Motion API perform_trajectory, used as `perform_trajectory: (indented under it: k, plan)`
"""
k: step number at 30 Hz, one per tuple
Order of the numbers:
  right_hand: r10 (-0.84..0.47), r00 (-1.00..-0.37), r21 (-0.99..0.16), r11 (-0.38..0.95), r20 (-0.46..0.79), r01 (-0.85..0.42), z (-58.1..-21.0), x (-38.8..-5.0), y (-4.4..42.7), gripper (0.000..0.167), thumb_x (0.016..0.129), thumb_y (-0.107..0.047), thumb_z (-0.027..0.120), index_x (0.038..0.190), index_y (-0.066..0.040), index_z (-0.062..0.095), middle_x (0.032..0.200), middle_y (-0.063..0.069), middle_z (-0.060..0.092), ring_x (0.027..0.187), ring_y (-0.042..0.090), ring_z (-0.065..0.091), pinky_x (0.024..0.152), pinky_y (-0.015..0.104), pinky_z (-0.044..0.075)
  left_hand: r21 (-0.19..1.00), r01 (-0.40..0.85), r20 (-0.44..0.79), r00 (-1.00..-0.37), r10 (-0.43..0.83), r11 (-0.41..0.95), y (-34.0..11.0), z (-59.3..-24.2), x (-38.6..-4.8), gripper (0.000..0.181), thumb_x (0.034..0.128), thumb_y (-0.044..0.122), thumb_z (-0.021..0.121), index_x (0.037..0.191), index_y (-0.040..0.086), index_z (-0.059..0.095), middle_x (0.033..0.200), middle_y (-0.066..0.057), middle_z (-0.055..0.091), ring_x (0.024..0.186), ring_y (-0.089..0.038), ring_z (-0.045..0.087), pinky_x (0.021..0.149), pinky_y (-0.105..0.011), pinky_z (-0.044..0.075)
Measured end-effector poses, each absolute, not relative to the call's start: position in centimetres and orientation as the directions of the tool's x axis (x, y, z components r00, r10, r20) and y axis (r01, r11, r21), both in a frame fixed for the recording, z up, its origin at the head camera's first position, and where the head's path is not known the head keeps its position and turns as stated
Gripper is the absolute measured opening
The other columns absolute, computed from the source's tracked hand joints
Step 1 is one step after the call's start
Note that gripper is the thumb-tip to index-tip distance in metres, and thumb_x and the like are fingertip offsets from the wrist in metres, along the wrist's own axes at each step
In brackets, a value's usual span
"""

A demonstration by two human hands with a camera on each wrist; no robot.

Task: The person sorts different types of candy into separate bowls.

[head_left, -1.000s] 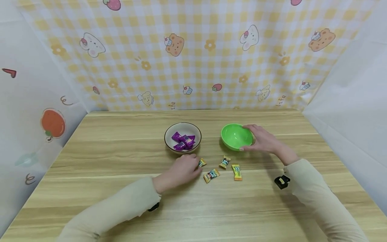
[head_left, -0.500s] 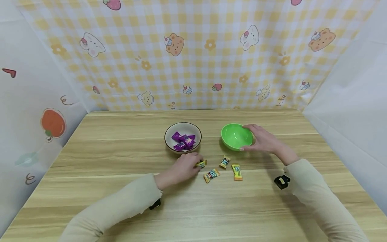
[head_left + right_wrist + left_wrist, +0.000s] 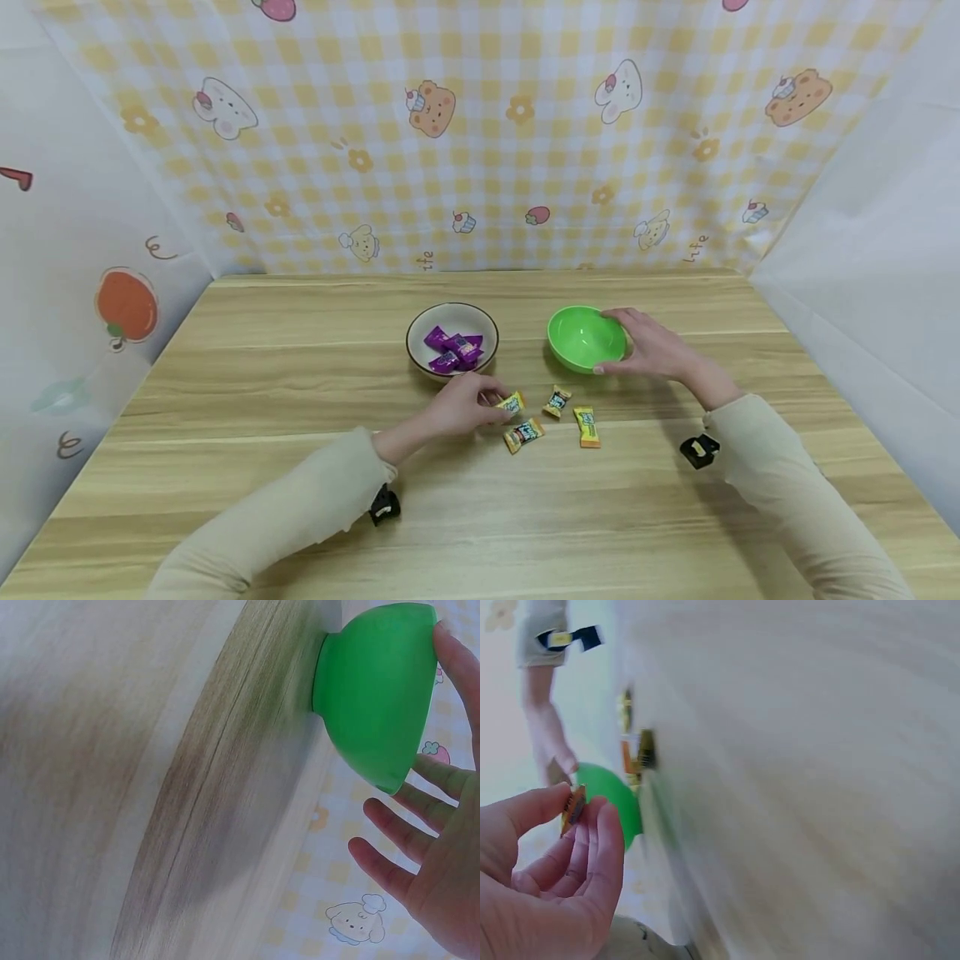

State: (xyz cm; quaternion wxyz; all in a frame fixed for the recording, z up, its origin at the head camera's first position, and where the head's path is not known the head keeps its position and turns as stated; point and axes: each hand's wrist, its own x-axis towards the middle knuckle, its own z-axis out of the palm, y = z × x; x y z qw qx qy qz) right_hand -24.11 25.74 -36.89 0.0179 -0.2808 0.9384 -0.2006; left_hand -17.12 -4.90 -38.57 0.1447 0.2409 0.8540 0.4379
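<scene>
Just in front of the cream bowl with a thin dark rim [image 3: 450, 317], the left hand [image 3: 465, 406] pinches a small yellow-wrapped sweet [image 3: 512, 405] between thumb and fingers. Half a second ago it sat slightly further left with more of it hidden; now it has shifted right, and the left wrist view suggests it is off the wood. That puts one sweet under control, as I judge it, with three other yellow-wrapped sweets [image 3: 523, 435] lying on the pale wood-grain counter [image 3: 525, 521].

The right hand [image 3: 654, 343] has stayed at the smooth bright green bowl [image 3: 587, 340], fingers spread wide, holding it with the thumb at the near rim and fingertips at the far side. Purple-wrapped sweets [image 3: 459, 350] lie heaped in the cream bowl.

Room looks tightest at that bowl's front rim, close to the left knuckles. A strip of wood parts the two bowls, and more stretches forward between the sleeves. Behind both bowls runs the counter's back edge, with a yellow-and-white checked cloth [image 3: 487, 167] beyond.
</scene>
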Motion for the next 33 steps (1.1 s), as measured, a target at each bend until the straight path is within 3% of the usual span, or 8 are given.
perform_trajectory:
  k: [4, 9, 18, 26, 30, 33]
  plan:
    - [-0.535, -0.842, -0.386, 0.762, 0.076, -0.519, -36.9, -24.2, 25.7, 0.094, 0.064, -0.055, 0.07, 0.13, 0.002, 0.035, 0.125, 0.021, 0.04, 0.113, 0.036, 0.037, 0.087, 0.053, 0.035, 0.914, 0.101, -0.13, -0.845, 0.519, 0.393, -4.7, -37.6, -17.3, 0.024, 0.0772, 0.008, 0.068, 0.098, -0.003, 0.063, 0.072, -0.003, 0.06, 0.06, -0.014, 0.058, 0.056, -0.026, 0.05]
    - [-0.534, -0.842, -0.384, 0.764, 0.076, -0.519, -36.9, -24.2, 25.7, 0.094, 0.064, -0.056, 0.069, 0.13, 0.002, 0.035, 0.125, 0.021, 0.041, 0.113, 0.035, 0.037, 0.088, 0.053, 0.035, 0.946, -0.013, -0.18, -0.851, 0.493, 0.323, -4.4, -36.8, -17.5, 0.026, 0.0784, 0.004, 0.065, 0.102, -0.005, 0.061, 0.075, -0.007, 0.06, 0.063, -0.016, 0.06, 0.06, -0.028, 0.051]
    - [-0.534, -0.842, -0.389, 0.761, 0.078, -0.519, -36.9, -24.2, 25.7, 0.093, 0.063, -0.056, 0.07, 0.129, 0.001, 0.036, 0.124, 0.021, 0.041, 0.113, 0.035, 0.038, 0.087, 0.053, 0.035, 0.947, -0.056, -0.199, -0.877, 0.438, 0.318, -3.1, -35.6, -18.4, 0.028, 0.0796, 0.008, 0.065, 0.105, -0.003, 0.061, 0.08, -0.008, 0.06, 0.066, -0.017, 0.059, 0.066, -0.033, 0.051]
    - [-0.533, -0.843, -0.386, 0.764, 0.075, -0.517, -36.9, -24.2, 25.7, 0.094, 0.064, -0.056, 0.07, 0.13, 0.001, 0.035, 0.125, 0.021, 0.04, 0.113, 0.036, 0.037, 0.087, 0.053, 0.035, 0.967, -0.067, -0.171, -0.886, 0.431, 0.246, -1.4, -34.1, -20.5, 0.029, 0.0823, 0.008, 0.062, 0.109, -0.003, 0.058, 0.087, -0.019, 0.06, 0.083, -0.037, 0.058, 0.07, -0.036, 0.05]
    - [-0.533, -0.842, -0.386, 0.763, 0.076, -0.518, -36.8, -24.1, 25.6, 0.093, 0.064, -0.055, 0.07, 0.13, 0.002, 0.035, 0.125, 0.022, 0.04, 0.113, 0.036, 0.038, 0.086, 0.053, 0.036, 0.966, -0.043, -0.154, -0.888, 0.434, 0.256, -0.6, -33.6, -21.5, 0.028, 0.084, 0.009, 0.061, 0.109, -0.002, 0.059, 0.091, -0.023, 0.059, 0.084, -0.036, 0.058, 0.071, -0.036, 0.05]
    - [-0.532, -0.844, -0.392, 0.763, 0.074, -0.515, -36.7, -24.0, 25.6, 0.093, 0.064, -0.055, 0.07, 0.13, 0.001, 0.035, 0.125, 0.021, 0.04, 0.112, 0.035, 0.038, 0.085, 0.052, 0.037, 0.959, -0.039, -0.158, -0.896, 0.415, 0.281, 0.1, -33.4, -22.2, 0.027, 0.0844, 0.011, 0.06, 0.108, -0.001, 0.059, 0.086, -0.018, 0.061, 0.082, -0.032, 0.059, 0.069, -0.032, 0.05]
